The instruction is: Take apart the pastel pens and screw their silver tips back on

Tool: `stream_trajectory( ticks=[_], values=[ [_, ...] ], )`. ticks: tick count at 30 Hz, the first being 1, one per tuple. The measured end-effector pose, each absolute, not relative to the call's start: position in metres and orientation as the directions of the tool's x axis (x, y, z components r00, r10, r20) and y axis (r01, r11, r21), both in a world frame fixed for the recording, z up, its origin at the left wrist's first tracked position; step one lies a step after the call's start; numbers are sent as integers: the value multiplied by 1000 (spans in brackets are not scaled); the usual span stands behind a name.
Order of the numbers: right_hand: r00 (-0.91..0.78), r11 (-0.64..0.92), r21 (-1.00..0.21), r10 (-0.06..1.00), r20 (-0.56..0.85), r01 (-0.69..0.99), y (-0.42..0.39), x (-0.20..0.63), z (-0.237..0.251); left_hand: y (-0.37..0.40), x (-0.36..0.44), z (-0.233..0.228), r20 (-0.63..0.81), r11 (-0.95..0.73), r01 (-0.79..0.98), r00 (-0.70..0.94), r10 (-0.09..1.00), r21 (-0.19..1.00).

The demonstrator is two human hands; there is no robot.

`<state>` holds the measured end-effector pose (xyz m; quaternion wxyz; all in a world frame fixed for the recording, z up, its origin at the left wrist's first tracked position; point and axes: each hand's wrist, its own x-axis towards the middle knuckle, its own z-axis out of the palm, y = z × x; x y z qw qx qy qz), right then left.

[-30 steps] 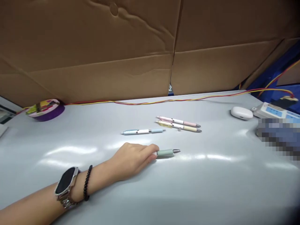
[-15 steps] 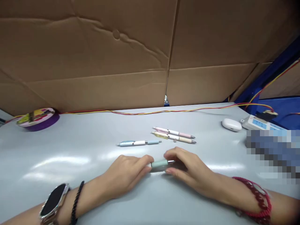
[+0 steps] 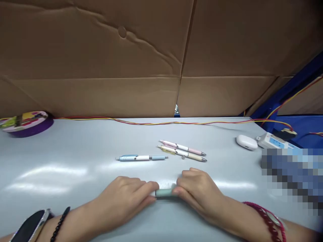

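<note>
My left hand [image 3: 126, 196] and my right hand [image 3: 198, 191] both grip a pale green pen [image 3: 164, 192], one at each end, low over the grey table [image 3: 75, 161]. Only the short middle of the pen shows between my fingers. Beyond my hands lie a blue-and-white pen [image 3: 141, 158], a pink pen [image 3: 183, 148] and a yellow pen [image 3: 183, 153], the last two side by side. A tiny grey bit [image 3: 183, 157] lies just below the yellow pen.
Brown cardboard [image 3: 151, 57] walls the table's far side, with a red-yellow cable [image 3: 151, 123] along its foot. A purple-rimmed round tin [image 3: 25, 122] sits far left. A white earbud case [image 3: 246, 142] and a power strip [image 3: 274, 143] are at right, beside a blurred patch.
My right hand came in from the right and closed on the pen's tip end. Both hands drew the green pen nearer to me. The other pens stayed put.
</note>
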<state>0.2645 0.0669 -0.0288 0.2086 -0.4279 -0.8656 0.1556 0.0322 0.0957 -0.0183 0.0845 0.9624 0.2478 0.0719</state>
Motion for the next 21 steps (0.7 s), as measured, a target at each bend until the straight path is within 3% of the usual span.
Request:
stream_trajectory(
  ticks=[5,9,15,19,21],
  values=[
    [-479,490,-601,856,196,631,64,264,-23,98,29,-20,52,-806,506,837,545,307],
    [-486,470,-568,863,136,676,63,264,-23,97,25,-22,43,-783,523,822,567,338],
    [-545,508,-521,833,95,686,67,264,-23,94,35,-14,36,-808,543,825,565,227],
    [-560,517,-556,821,107,651,67,264,-23,76,43,17,258,-817,572,780,570,76],
    [-571,526,-559,814,111,641,67,264,-22,58,30,29,240,-817,557,781,576,149]
  ],
)
